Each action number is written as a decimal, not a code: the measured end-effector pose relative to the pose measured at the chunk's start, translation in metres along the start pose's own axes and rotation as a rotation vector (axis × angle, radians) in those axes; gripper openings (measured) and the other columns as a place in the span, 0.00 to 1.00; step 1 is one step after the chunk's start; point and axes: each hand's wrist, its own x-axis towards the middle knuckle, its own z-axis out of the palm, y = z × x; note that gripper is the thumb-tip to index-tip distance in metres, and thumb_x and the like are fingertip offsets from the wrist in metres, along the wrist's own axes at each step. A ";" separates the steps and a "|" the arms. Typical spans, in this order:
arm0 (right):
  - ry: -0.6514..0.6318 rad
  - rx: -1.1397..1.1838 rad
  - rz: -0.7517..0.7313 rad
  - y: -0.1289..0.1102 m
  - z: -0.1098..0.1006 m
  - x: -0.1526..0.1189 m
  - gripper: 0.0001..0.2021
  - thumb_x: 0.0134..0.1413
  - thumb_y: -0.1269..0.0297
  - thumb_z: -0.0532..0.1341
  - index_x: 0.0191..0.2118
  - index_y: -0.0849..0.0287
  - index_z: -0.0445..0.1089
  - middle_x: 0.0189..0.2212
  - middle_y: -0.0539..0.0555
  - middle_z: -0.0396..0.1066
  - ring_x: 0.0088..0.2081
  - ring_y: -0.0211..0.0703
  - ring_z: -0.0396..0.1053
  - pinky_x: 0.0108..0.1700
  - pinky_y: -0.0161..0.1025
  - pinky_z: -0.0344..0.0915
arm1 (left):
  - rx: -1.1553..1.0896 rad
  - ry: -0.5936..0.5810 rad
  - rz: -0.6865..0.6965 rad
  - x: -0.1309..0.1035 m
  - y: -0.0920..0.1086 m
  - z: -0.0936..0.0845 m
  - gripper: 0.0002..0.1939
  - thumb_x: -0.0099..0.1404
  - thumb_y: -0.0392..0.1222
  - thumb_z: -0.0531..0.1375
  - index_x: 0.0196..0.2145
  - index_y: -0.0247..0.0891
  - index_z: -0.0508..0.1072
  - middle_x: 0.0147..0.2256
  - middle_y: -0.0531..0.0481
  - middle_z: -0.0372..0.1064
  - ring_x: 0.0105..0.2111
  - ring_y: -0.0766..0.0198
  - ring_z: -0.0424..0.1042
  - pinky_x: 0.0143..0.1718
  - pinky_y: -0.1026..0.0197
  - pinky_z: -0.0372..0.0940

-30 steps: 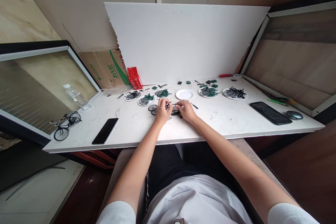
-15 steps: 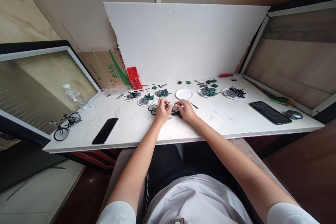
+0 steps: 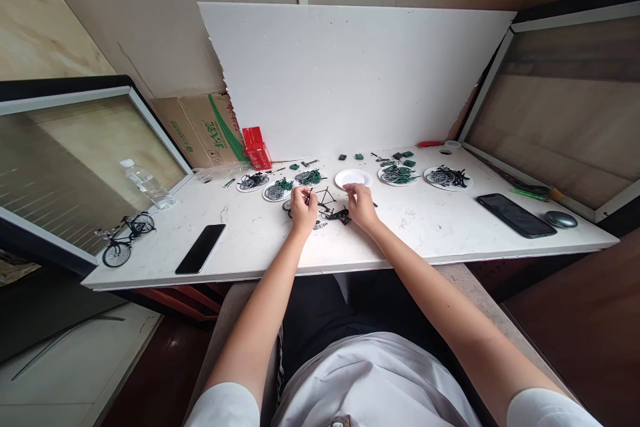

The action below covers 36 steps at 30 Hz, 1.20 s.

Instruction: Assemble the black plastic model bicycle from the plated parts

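Note:
Near the middle of the table, my left hand (image 3: 304, 211) is closed on a small black part that sticks up between thumb and fingers. A thin black bicycle frame (image 3: 326, 196) shows just to its right. My right hand (image 3: 362, 205) is in front of a white paper plate (image 3: 353, 178), its fingers bent and close together; whatever is between the fingertips is too small to make out. Between my hands lie several black parts (image 3: 342, 216) and a small grey piece (image 3: 320, 225). Black wheels (image 3: 287, 207) are partly hidden by my left hand.
Plates of green parts (image 3: 399, 175) and black parts (image 3: 448, 177) stand behind and to the right. An assembled bicycle (image 3: 129, 236), a bottle (image 3: 146, 183) and a phone (image 3: 201, 249) are at left; another phone (image 3: 515, 214) and a mouse (image 3: 561, 219) at right.
My hands have moved apart, the left one to the left and the right one to the right. The thin frame and the black parts between them are now more exposed.

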 end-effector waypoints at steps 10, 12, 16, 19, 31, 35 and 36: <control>-0.126 -0.336 0.257 -0.009 -0.011 0.000 0.15 0.61 0.70 0.56 0.43 0.58 0.81 0.52 0.61 0.74 0.59 0.62 0.59 0.56 0.51 0.60 | 0.014 0.037 -0.085 0.001 -0.007 -0.001 0.07 0.75 0.46 0.57 0.46 0.41 0.67 0.43 0.42 0.69 0.43 0.55 0.71 0.46 0.55 0.68; -0.176 -0.386 0.262 -0.013 -0.012 -0.001 0.14 0.61 0.68 0.57 0.43 0.59 0.81 0.50 0.62 0.75 0.60 0.64 0.58 0.56 0.52 0.59 | 0.034 0.037 -0.090 0.002 -0.008 -0.001 0.09 0.76 0.47 0.56 0.47 0.41 0.68 0.44 0.41 0.69 0.44 0.55 0.71 0.48 0.55 0.67; -0.246 -0.479 0.247 -0.019 -0.013 -0.001 0.12 0.62 0.67 0.58 0.39 0.60 0.80 0.49 0.65 0.75 0.59 0.66 0.58 0.56 0.52 0.58 | 0.038 0.016 -0.104 0.002 -0.011 -0.001 0.10 0.76 0.48 0.55 0.48 0.41 0.69 0.45 0.41 0.70 0.45 0.55 0.72 0.50 0.54 0.68; -0.289 -0.522 0.235 -0.023 -0.015 0.000 0.12 0.64 0.67 0.57 0.32 0.61 0.76 0.42 0.66 0.76 0.59 0.65 0.58 0.55 0.51 0.59 | 0.028 0.007 -0.118 0.001 -0.011 0.000 0.09 0.76 0.47 0.55 0.49 0.42 0.69 0.46 0.41 0.70 0.45 0.54 0.73 0.50 0.52 0.68; -0.320 -0.562 0.234 -0.029 -0.016 -0.001 0.14 0.67 0.66 0.55 0.33 0.61 0.76 0.42 0.64 0.76 0.55 0.61 0.61 0.50 0.45 0.59 | 0.119 0.046 -0.155 0.001 -0.019 0.001 0.07 0.74 0.42 0.58 0.48 0.41 0.67 0.38 0.45 0.71 0.39 0.56 0.74 0.44 0.55 0.69; -0.321 -0.547 0.228 -0.026 -0.015 -0.001 0.14 0.69 0.64 0.57 0.42 0.59 0.81 0.43 0.63 0.77 0.57 0.61 0.61 0.52 0.46 0.60 | 0.167 0.018 -0.208 0.001 -0.020 0.000 0.11 0.71 0.40 0.60 0.50 0.41 0.66 0.36 0.48 0.72 0.35 0.57 0.74 0.42 0.56 0.68; -0.320 -0.539 0.225 -0.025 -0.015 -0.001 0.14 0.70 0.64 0.57 0.44 0.59 0.81 0.43 0.62 0.77 0.58 0.61 0.60 0.53 0.46 0.60 | 0.180 0.010 -0.222 0.001 -0.020 0.000 0.11 0.71 0.40 0.60 0.50 0.41 0.66 0.36 0.48 0.72 0.35 0.57 0.74 0.41 0.56 0.68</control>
